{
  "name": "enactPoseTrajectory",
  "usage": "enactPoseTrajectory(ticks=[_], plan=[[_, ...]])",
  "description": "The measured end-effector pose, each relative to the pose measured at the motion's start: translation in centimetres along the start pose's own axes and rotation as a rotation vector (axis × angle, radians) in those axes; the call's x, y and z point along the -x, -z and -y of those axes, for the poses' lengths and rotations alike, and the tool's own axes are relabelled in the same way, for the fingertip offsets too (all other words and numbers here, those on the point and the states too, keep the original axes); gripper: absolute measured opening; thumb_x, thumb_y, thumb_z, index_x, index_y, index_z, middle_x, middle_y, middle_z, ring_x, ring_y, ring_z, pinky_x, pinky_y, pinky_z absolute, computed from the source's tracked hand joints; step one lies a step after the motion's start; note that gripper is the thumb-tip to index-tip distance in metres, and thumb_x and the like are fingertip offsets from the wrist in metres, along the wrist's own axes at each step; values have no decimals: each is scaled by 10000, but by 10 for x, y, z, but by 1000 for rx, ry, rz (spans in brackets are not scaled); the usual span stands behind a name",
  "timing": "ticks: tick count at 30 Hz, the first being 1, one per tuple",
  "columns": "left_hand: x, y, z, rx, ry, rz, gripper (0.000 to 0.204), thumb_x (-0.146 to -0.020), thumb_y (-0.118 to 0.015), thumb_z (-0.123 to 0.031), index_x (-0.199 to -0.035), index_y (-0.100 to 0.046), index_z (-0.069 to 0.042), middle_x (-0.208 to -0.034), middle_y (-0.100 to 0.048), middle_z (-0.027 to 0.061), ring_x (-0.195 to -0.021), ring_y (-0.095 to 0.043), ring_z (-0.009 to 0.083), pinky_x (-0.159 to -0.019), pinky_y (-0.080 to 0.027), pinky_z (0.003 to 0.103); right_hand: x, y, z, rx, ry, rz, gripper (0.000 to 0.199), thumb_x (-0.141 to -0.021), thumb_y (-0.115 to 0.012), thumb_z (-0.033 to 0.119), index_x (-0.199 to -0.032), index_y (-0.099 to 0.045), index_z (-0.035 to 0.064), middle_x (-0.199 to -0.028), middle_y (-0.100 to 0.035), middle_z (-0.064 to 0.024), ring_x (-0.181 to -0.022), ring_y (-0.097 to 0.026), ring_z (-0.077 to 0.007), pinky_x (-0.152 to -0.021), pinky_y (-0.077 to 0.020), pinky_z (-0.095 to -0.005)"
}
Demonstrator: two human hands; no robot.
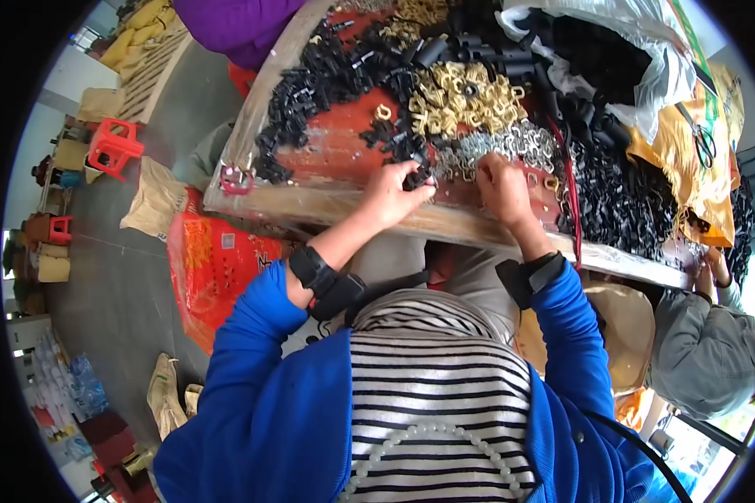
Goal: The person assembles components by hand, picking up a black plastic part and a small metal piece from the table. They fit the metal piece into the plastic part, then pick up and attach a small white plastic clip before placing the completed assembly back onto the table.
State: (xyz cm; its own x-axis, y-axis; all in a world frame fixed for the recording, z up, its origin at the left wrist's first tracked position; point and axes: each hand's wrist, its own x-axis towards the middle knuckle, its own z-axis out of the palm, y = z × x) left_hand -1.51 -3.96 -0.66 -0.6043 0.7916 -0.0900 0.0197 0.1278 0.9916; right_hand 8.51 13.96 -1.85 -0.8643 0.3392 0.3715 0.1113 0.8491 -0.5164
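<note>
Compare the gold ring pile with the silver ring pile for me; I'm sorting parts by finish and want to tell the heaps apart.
The gold ring pile is brassy yellow; the silver ring pile is pale grey metal. The gold ring pile lies further up the table, out of reach of both hands; the silver ring pile sits right at the right hand, which rests on its edge. The gold pieces look chunkier. Both are loose heaps of small metal rings among black plastic parts.

Left of my knees slumps a red-orange printed sack (214, 264), a clear plastic bag (621, 50) of black parts (half open) lies far right beside a yellow-green printed bag (688, 180).
</note>
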Motion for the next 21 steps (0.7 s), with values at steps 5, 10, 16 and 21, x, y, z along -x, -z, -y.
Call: enactPoseTrajectory(ticks=[5, 10, 16, 21], plan=[[-2, 1, -1, -605, -380, -7, 177, -643, -599, -45, -808, -534, -45, -655, -527, 81, -571, -519, 204, -538, -421, 292, 11, 15, 5, -103, -32, 149, 85, -690, -508, 123, -717, -487, 46, -701, -517, -136, -617, -517, -307, -545, -413, -389], [-11, -4, -10, -755, -366, 32, 216, -608, -595, -28, -814, -532, -45, -723, -509, 109, -659, -522, 285, -577, -422, 339, 9, 12, 15, -52, -4, 111, 64, -678, -535, 67, -728, -518, 31, -647, -518, -128, -583, -529, -253, -520, -414, -317], [-32, -19, -11, -883, -396, 178, 209, -563, -598, -6, -750, -512, -44, -747, -481, 99, -692, -513, 290, -579, -418, 353, 2, 21, 4, -97, 20, 99, 83, -681, -539, 63, -751, -539, 19, -665, -530, -128, -599, -532, -263, -540, -423, -328], [-28, -5, -16, -919, -348, 177, 218, -543, -589, 44, -719, -479, -24, -748, -461, 124, -712, -487, 318, -578, -399, 365, -2, 2, 9, -170, 48, 126, 130, -670, -540, 131, -768, -528, 48, -705, -517, -129, -632, -525, -305, -541, -433, -359]])
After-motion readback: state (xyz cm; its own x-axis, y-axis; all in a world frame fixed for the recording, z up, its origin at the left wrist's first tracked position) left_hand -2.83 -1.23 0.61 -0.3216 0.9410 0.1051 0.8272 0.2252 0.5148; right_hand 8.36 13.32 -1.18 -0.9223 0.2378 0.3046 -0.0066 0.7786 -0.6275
